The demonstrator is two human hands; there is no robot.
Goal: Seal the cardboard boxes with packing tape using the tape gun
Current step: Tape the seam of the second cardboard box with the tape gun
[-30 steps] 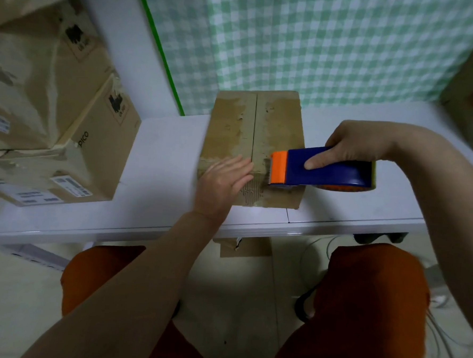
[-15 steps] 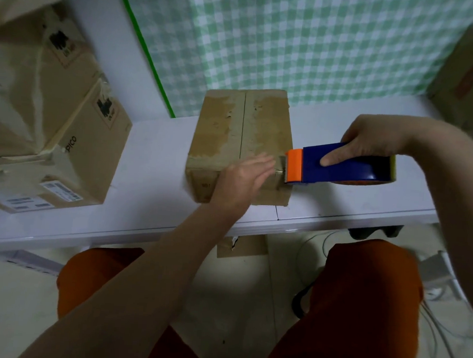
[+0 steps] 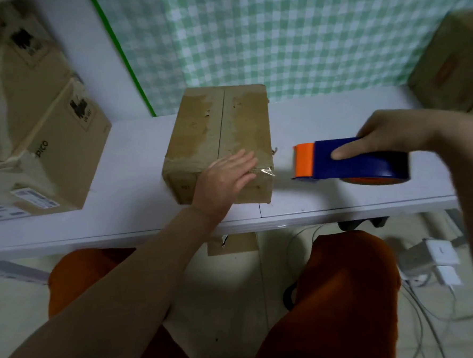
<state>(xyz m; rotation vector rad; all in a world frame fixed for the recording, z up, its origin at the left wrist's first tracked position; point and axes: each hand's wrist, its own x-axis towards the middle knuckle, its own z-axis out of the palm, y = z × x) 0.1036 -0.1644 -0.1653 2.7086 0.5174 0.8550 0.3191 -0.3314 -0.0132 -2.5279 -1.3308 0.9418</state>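
On the white table (image 3: pixel 123 199), seen from the head camera, a brown box (image 3: pixel 218 133) sits near the front edge, right in front of the person. The left hand (image 3: pixel 224 178) lies flat on the near right part of its top, fingers straight, pressing down on a shiny strip of tape (image 3: pixel 265 171) by the corner. The right hand (image 3: pixel 385 132) holds the blue and orange tape gun (image 3: pixel 350 162) in the air, just to the right of the box and not touching it; its fingers curl round the handle and one finger lies along the blue side. The box looks stiff and not very heavy, so I think a flat hand on top can keep it from sliding. The tape is thin and sticky and may wrinkle, so rub it down flat. The gun is hard plastic; hold it by the handle, since the orange end probably has a sharp cutter. More boxes (image 3: pixel 47 128) stand at the left.
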